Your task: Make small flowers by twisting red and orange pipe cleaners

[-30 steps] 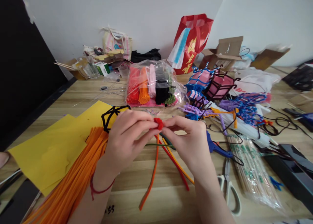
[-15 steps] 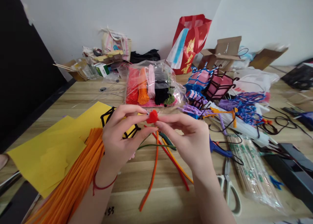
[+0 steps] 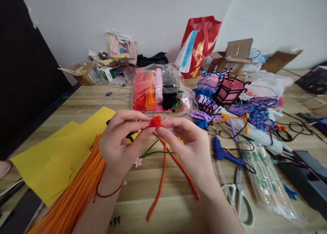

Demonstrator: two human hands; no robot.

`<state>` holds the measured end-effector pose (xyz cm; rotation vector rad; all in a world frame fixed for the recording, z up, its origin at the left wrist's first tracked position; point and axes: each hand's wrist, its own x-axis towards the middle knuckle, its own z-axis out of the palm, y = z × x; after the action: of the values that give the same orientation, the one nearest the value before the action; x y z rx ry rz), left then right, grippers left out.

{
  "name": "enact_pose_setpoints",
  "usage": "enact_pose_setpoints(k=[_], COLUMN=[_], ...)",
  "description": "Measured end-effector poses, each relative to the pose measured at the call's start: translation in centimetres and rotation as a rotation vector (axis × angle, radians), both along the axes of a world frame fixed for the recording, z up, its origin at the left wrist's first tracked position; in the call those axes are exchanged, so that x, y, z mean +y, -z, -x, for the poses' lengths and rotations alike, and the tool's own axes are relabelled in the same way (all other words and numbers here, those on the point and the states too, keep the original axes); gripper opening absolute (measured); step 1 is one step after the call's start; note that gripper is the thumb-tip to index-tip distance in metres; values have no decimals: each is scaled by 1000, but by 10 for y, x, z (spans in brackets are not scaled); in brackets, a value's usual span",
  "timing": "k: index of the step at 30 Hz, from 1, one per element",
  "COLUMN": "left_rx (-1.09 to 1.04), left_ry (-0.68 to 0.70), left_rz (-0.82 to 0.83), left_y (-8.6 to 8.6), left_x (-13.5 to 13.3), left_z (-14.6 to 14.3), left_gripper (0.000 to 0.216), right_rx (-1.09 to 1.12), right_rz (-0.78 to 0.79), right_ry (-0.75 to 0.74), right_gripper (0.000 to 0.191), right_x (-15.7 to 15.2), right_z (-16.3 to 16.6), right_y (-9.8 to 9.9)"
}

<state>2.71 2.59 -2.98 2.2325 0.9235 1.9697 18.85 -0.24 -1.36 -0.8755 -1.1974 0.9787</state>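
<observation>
Mid-frame, the left hand [image 3: 119, 140] and right hand [image 3: 190, 145] pinch a red puff [image 3: 155, 122] between them. Too hard a squeeze could crush its fluff; a slack one could drop it toward the orange stem [image 3: 164, 169], lower centre.

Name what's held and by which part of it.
A fuzzy red piece: the left hand pinches its left side, the right hand its right.

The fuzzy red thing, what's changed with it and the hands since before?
The fuzzy red thing moved left, along with the left hand and right hand, which both pinch it. A pink flower and more of the blue glue gun now show. The scissors and yellow paper stayed put.
</observation>
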Motion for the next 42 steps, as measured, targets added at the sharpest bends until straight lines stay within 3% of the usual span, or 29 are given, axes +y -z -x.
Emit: enact_pose_setpoints(k=[4, 9, 13, 20, 27, 32, 34, 37, 39, 42], left_rx=[59, 60, 97, 222, 317, 367, 419, 471, 428, 391], left_ry=[-12, 38, 43, -86, -24, 22, 63, 85, 37, -22], left_rz=[-21, 0, -83, -139, -188, -91, -80, -26, -26, -127], left_y=[-1, -1, -3, -8, -10, -14, -18, -25, -30, -35], left_x=[-3, -5, -5, -7, -12, -18, -20, -23, -26, -30], left_z=[2, 1, 1, 7, 21, 21, 22, 28, 34, 43], left_gripper=[21, 7, 8, 19, 13, 16, 16, 26, 44, 55], right_rx=[-55, -13, -125, -320, -452, -604, -633, -643, -619, -567], right_rz=[14, -20, -92, -223, -297, -407, -404, -433, -492, -585], right_ry=[-67, -89, -62, -2, -244, -266, -271, -254, -248, -251], right_gripper=[3, 4, 7, 12, 14, 2, 9, 17, 18, 18], right_x=[-6, -9, -10, -5, 4, 5, 7, 10, 10, 4], right_z=[-4, -7, -9, -12, -35, -43, -44, -46, -48, -52], right_y=[-3, -9, -11, -5, -8, -10, -9, -8, -8, -12])
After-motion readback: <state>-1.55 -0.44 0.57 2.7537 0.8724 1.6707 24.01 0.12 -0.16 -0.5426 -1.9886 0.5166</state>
